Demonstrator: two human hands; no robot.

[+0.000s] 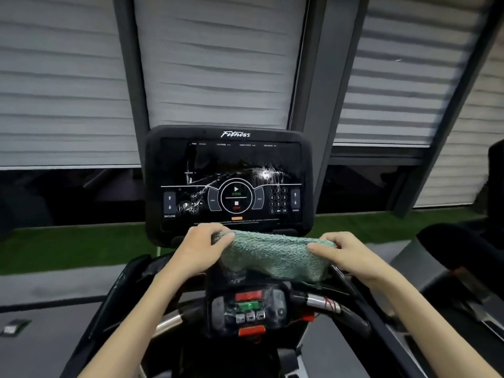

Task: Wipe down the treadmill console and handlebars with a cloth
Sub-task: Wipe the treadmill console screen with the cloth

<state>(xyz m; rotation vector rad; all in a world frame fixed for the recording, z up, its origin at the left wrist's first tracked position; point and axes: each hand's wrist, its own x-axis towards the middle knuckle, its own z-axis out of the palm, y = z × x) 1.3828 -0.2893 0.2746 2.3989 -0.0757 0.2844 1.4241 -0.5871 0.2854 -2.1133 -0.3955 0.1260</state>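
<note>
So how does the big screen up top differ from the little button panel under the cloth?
The screen is much larger and stands upright beyond the cloth; the button panel is small and sits lower and nearer, below the cloth. The screen shows flat, mostly white symbols with smeary streaks; the button panel has solid red and green buttons. Both are black.

Cloth (275, 255) lies below console (229, 181), above handlebars (324, 302).

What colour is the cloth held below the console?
Pale green terry cloth, seen in the head view.
</note>
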